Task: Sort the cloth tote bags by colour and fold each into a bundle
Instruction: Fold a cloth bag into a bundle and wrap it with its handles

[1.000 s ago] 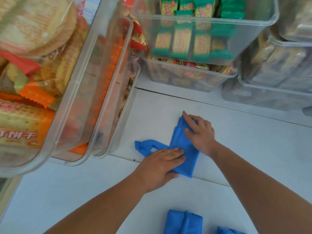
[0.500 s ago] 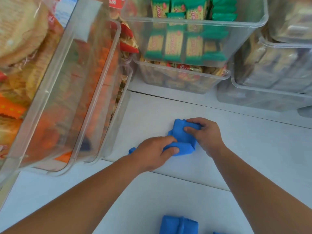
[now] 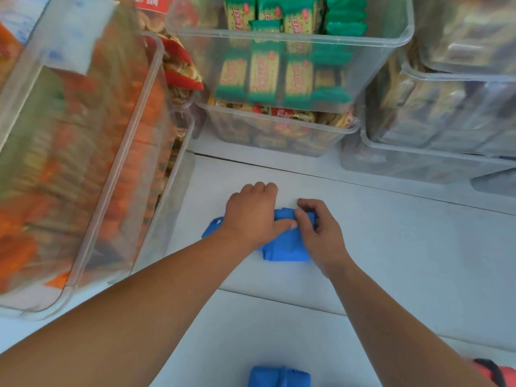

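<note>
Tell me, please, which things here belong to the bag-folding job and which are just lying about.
Job: blue tote bag, gripped by left hand and right hand; folded blue bundle.
Lying about: clear bins; green snack packets inside one.

Left hand [image 3: 252, 216], right hand [image 3: 321, 236] touching; fingers [image 3: 310, 203] curled.

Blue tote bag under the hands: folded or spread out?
Mostly folded: the blue tote bag is a compact block held by left hand and right hand, one handle loop sticking out.
</note>
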